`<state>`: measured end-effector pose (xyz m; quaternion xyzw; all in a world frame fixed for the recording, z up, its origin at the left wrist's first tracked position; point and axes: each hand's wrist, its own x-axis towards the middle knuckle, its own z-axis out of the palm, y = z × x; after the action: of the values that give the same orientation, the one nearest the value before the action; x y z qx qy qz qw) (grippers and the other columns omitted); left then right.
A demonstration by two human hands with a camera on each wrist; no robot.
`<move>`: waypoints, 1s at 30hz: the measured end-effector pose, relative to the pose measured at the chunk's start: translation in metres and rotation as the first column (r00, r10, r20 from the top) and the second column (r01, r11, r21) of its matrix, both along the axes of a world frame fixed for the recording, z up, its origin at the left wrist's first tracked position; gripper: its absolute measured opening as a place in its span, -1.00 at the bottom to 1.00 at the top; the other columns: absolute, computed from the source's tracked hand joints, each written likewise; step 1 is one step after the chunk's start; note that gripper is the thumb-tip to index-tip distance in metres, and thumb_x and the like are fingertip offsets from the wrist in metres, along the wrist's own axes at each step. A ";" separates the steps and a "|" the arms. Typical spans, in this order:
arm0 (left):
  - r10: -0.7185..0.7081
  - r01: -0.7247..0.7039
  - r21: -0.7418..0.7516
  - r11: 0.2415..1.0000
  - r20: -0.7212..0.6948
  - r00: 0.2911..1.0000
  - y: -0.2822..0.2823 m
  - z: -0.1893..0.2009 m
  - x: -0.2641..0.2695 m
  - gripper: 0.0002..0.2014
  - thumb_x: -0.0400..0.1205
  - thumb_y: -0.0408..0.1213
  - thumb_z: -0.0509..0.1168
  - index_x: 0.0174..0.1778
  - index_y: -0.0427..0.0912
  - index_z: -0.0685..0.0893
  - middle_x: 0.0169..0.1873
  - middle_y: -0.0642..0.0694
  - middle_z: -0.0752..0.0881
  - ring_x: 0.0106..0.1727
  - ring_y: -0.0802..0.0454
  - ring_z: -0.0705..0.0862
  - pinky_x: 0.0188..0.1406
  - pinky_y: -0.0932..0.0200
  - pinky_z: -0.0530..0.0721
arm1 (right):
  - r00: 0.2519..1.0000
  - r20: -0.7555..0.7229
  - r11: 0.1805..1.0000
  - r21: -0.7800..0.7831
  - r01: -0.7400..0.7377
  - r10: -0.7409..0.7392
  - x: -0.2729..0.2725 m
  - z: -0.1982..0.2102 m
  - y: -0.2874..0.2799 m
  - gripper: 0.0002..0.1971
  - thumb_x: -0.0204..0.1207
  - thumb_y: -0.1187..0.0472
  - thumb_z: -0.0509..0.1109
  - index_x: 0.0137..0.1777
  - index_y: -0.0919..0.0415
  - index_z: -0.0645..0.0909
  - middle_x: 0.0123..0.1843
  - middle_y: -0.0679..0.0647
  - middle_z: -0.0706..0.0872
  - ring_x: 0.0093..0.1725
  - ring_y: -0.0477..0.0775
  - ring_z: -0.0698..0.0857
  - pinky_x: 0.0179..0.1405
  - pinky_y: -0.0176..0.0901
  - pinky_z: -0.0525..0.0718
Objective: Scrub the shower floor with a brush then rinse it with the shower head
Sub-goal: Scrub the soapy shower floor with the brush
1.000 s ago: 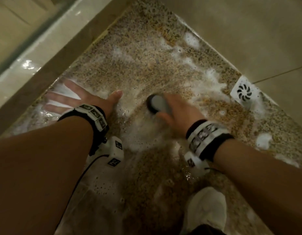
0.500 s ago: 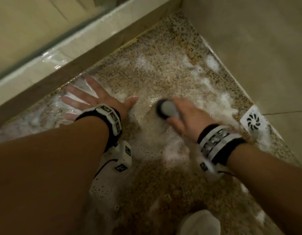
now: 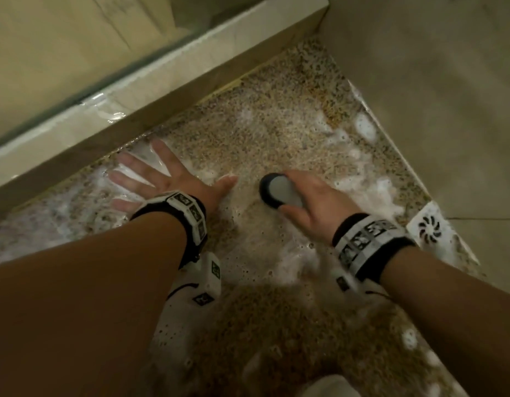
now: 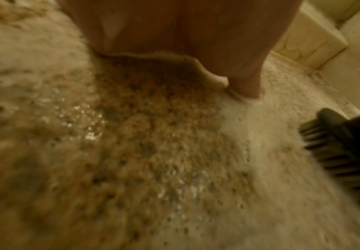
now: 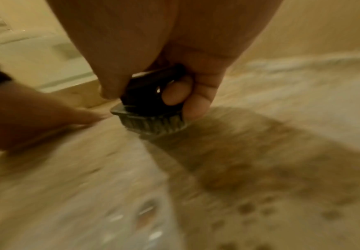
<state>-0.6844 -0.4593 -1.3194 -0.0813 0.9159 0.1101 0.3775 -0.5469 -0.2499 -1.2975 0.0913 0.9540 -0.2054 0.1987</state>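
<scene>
Pressing flat on the wet, sudsy shower floor, the left hand lies with fingers spread near the raised curb. Just right of it, the right hand grips the brush, bristles down on the foam. Far right sits the drain.

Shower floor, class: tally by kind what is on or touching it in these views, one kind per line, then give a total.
Hands: 2, the left hand flat on the wet shower floor, the right hand gripping the brush
Brushes: 1, the brush
Floor drains: 1, the white drain cover
Shoes: 1, a white shoe, partly in view
Total: 5
</scene>
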 end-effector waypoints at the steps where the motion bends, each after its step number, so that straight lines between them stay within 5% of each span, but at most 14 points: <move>1: 0.003 -0.003 0.003 1.000 -0.001 1.000 0.000 0.000 0.000 0.50 0.13 0.85 0.13 0.67 0.13 -0.64 0.63 -0.36 -0.66 0.64 -0.58 -0.58 0.52 -0.79 -0.29 | 0.997 -0.014 0.997 0.013 0.075 -0.075 -0.001 -0.002 0.016 -0.38 0.66 -0.26 0.23 0.65 -0.07 0.25 0.53 0.05 0.47 0.33 0.14 0.60 0.24 0.06 0.64; 4: 0.007 -0.007 0.008 1.000 -0.007 1.000 -0.001 -0.002 0.000 0.52 0.10 0.86 0.13 0.65 0.14 -0.66 0.62 -0.35 -0.68 0.63 -0.57 -0.60 0.50 -0.81 -0.29 | 0.853 -0.079 0.836 0.170 0.521 -0.515 0.006 -0.015 0.083 -0.37 0.64 -0.26 0.28 0.61 0.04 0.37 0.51 0.24 0.51 0.33 0.29 0.58 0.27 0.07 0.56; 8: 0.008 -0.008 0.001 1.000 -0.016 1.000 0.001 -0.002 0.001 0.52 0.10 0.86 0.14 0.63 0.14 -0.67 0.62 -0.37 -0.67 0.63 -0.59 -0.59 0.48 -0.81 -0.31 | 0.324 -0.053 0.287 0.348 0.892 -0.944 0.037 -0.017 0.142 -0.13 0.48 -0.47 0.18 0.44 0.33 0.52 0.37 0.44 0.60 0.34 0.51 0.58 0.33 0.31 0.56; 9: 0.006 -0.006 -0.003 1.000 -0.018 1.000 0.001 -0.001 0.000 0.52 0.11 0.85 0.14 0.63 0.13 -0.67 0.62 -0.38 -0.66 0.64 -0.59 -0.59 0.48 -0.80 -0.31 | 0.243 -0.031 0.216 0.358 0.908 -0.970 0.039 -0.018 0.144 -0.14 0.51 -0.47 0.16 0.41 0.35 0.53 0.34 0.44 0.62 0.30 0.52 0.60 0.28 0.32 0.59; 11: 0.006 -0.006 -0.005 1.000 -0.016 1.000 0.001 0.001 0.001 0.52 0.13 0.84 0.15 0.64 0.11 -0.67 0.63 -0.38 -0.65 0.64 -0.59 -0.58 0.48 -0.80 -0.30 | 0.267 -0.010 0.247 0.342 0.906 -0.964 0.027 -0.017 0.133 -0.14 0.49 -0.48 0.14 0.38 0.33 0.55 0.32 0.44 0.64 0.24 0.50 0.64 0.20 0.28 0.63; 16: 0.001 -0.001 -0.015 1.000 -0.017 1.000 0.003 0.002 0.001 0.54 0.11 0.84 0.16 0.65 0.09 -0.67 0.64 -0.39 -0.64 0.64 -0.59 -0.57 0.48 -0.81 -0.28 | 0.728 -0.047 0.720 0.119 0.684 -0.684 -0.021 -0.007 0.057 -0.37 0.65 -0.19 0.33 0.60 0.14 0.38 0.55 0.27 0.39 0.31 0.35 0.61 0.29 0.04 0.56; 18: -0.001 0.000 -0.021 1.000 -0.014 1.000 0.002 0.003 0.001 0.53 0.12 0.84 0.15 0.65 0.09 -0.67 0.64 -0.40 -0.64 0.65 -0.60 -0.57 0.48 -0.80 -0.29 | 0.845 -0.045 0.841 0.089 0.534 -0.532 -0.016 -0.003 0.046 -0.39 0.66 -0.15 0.34 0.63 0.07 0.34 0.56 0.23 0.33 0.32 0.32 0.59 0.37 0.04 0.53; 19: -0.001 0.000 -0.022 1.000 -0.016 1.000 0.002 0.003 0.001 0.53 0.13 0.84 0.15 0.66 0.08 -0.66 0.64 -0.40 -0.63 0.65 -0.59 -0.56 0.49 -0.79 -0.29 | 0.843 -0.068 0.836 0.104 0.538 -0.534 -0.008 -0.002 0.051 -0.39 0.66 -0.15 0.34 0.64 0.05 0.34 0.56 0.23 0.34 0.32 0.33 0.59 0.39 0.05 0.52; 21: -0.001 0.000 -0.018 1.000 -0.027 1.000 0.002 0.003 0.002 0.52 0.13 0.84 0.15 0.68 0.08 -0.64 0.65 -0.39 -0.62 0.66 -0.59 -0.55 0.49 -0.79 -0.29 | 0.724 -0.090 0.704 0.179 0.687 -0.684 0.020 -0.005 0.078 -0.39 0.65 -0.17 0.34 0.61 0.08 0.40 0.53 0.29 0.42 0.32 0.35 0.59 0.40 0.10 0.52; 24: -0.011 0.011 -0.019 1.000 -0.045 0.999 0.001 0.001 0.003 0.52 0.13 0.84 0.13 0.70 0.08 -0.60 0.66 -0.37 -0.61 0.66 -0.58 -0.54 0.49 -0.79 -0.29 | 0.330 -0.076 0.288 0.334 0.898 -0.941 0.076 -0.010 0.118 -0.16 0.36 -0.47 0.17 0.43 0.18 0.53 0.34 0.42 0.60 0.11 0.46 0.65 0.24 0.32 0.64; 26: -0.012 0.011 -0.019 1.000 -0.051 0.999 0.000 0.000 0.003 0.52 0.12 0.85 0.13 0.70 0.08 -0.60 0.66 -0.37 -0.61 0.66 -0.58 -0.54 0.49 -0.80 -0.27 | 0.193 -0.067 0.149 0.412 0.899 -0.979 0.098 -0.016 0.133 -0.11 0.28 -0.54 0.06 0.39 0.13 0.51 0.29 0.44 0.62 0.09 0.53 0.66 0.18 0.52 0.63; 28: -0.009 0.008 -0.019 1.000 -0.052 0.999 0.000 0.000 0.003 0.53 0.11 0.84 0.14 0.70 0.09 -0.60 0.66 -0.36 -0.61 0.67 -0.58 -0.54 0.50 -0.80 -0.27 | 0.219 -0.020 0.186 0.450 0.873 -0.976 0.084 -0.012 0.118 -0.20 0.49 -0.45 0.08 0.49 0.16 0.45 0.43 0.44 0.53 0.31 0.56 0.57 0.33 0.48 0.55; 30: -0.007 0.006 -0.018 1.000 -0.049 0.999 0.001 -0.001 0.003 0.54 0.11 0.84 0.17 0.68 0.10 -0.62 0.66 -0.36 -0.61 0.66 -0.58 -0.54 0.49 -0.80 -0.28 | 0.390 -0.002 0.359 0.386 0.850 -0.921 0.056 -0.009 0.098 -0.32 0.66 -0.26 0.20 0.58 0.24 0.37 0.57 0.41 0.39 0.47 0.48 0.45 0.42 0.28 0.48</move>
<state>-0.6813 -0.4585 -1.3202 -0.0790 0.9261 0.1029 0.3543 -0.4907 -0.1520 -1.3063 0.6461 0.7426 -0.1084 0.1391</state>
